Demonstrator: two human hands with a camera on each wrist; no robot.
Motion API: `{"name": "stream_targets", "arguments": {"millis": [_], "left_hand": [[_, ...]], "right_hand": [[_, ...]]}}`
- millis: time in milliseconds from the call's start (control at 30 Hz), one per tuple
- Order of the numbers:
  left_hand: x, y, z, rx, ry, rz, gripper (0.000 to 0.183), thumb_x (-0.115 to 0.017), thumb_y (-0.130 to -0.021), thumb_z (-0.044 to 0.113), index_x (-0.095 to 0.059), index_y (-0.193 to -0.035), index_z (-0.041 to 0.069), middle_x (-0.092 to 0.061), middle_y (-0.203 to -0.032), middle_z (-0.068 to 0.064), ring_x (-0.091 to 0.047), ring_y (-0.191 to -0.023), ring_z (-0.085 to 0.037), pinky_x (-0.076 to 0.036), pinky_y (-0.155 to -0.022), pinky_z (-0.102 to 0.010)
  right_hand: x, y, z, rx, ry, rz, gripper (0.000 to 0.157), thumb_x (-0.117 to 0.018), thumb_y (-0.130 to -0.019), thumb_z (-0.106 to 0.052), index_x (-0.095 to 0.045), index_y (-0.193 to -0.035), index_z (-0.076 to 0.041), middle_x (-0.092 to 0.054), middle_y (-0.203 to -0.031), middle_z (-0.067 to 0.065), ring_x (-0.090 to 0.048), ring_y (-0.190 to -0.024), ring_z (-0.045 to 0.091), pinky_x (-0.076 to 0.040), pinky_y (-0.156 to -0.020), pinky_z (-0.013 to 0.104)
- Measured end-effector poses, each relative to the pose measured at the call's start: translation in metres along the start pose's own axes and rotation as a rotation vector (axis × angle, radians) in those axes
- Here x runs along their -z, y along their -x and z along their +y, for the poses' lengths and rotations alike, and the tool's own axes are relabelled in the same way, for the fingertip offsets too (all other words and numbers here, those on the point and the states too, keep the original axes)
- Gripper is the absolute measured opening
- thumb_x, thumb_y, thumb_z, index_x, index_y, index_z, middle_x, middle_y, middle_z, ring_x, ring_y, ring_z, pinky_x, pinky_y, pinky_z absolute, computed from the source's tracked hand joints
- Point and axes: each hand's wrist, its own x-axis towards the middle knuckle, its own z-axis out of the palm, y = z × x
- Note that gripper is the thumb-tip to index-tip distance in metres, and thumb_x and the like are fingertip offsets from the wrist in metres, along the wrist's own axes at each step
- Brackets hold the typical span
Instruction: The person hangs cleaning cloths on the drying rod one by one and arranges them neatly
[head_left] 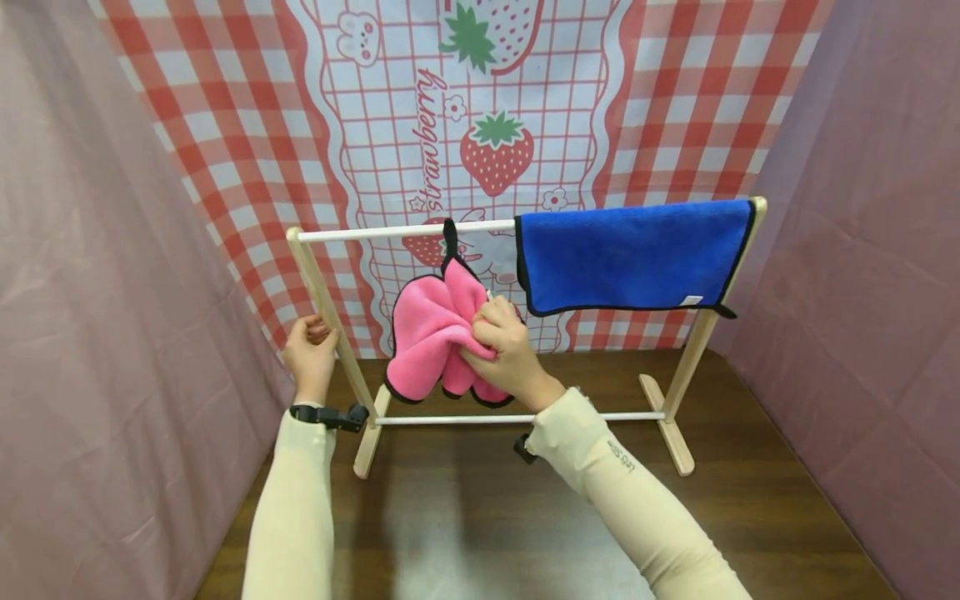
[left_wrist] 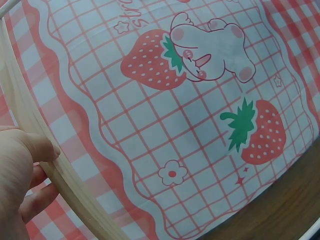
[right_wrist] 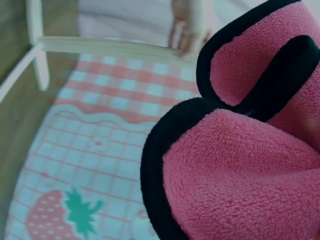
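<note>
A pink towel (head_left: 427,325) with black edging hangs bunched at the wooden rack, its black loop (head_left: 450,237) at the white top bar (head_left: 375,232). My right hand (head_left: 506,346) grips the towel's gathered folds. Large in the right wrist view, the pink towel (right_wrist: 240,165) hides the right hand's fingers. At the rack's left post (head_left: 326,304), my left hand (head_left: 311,350) pinches the wood. The left wrist view shows the left hand's thumb (left_wrist: 42,148) on the post (left_wrist: 75,192), other fingers lying behind it.
A blue towel (head_left: 630,258) with black edging is draped over the top bar's right half. The rack's lower bar (head_left: 465,419) and right foot (head_left: 667,425) stand on a brown wooden tabletop (head_left: 757,500). Behind is a strawberry-print checked cloth (head_left: 675,108); pinkish curtains (head_left: 862,250) flank both sides.
</note>
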Motion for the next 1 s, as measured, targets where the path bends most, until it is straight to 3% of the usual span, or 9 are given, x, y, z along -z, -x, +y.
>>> {"name": "stream_targets", "arguments": {"millis": [333,633,1000], "left_hand": [[0.000,0.000,-0.002,0.010,0.011,-0.011,0.025,-0.069,-0.080,-0.011,-0.066,-0.105,-0.012,-0.068,-0.093,-0.027,-0.052,-0.068,0.011,-0.045,-0.065,-0.005],[0.000,0.001,-0.001,0.014,-0.003,-0.005,0.026,-0.070,-0.080,-0.011,-0.066,-0.105,-0.012,-0.067,-0.093,-0.026,-0.052,-0.070,0.008,-0.044,-0.067,-0.006],[0.000,0.001,0.000,0.022,-0.009,-0.002,0.026,-0.070,-0.079,-0.012,-0.066,-0.105,-0.012,-0.067,-0.091,-0.022,-0.051,-0.069,0.009,-0.044,-0.068,-0.006]], "right_hand": [[0.004,-0.045,0.003,0.056,0.015,0.051,0.038,-0.070,-0.077,0.003,-0.038,-0.060,-0.007,-0.048,-0.073,0.010,-0.042,-0.073,0.031,-0.036,-0.065,0.039],[0.010,-0.080,0.007,0.096,0.032,0.045,0.039,-0.073,-0.077,0.007,-0.039,-0.060,-0.003,-0.049,-0.073,0.013,-0.044,-0.075,0.033,-0.040,-0.066,0.040],[0.010,-0.114,0.036,0.106,0.086,0.086,0.038,-0.071,-0.081,0.005,-0.040,-0.060,-0.002,-0.048,-0.073,0.013,-0.041,-0.074,0.034,-0.035,-0.065,0.037]]}}
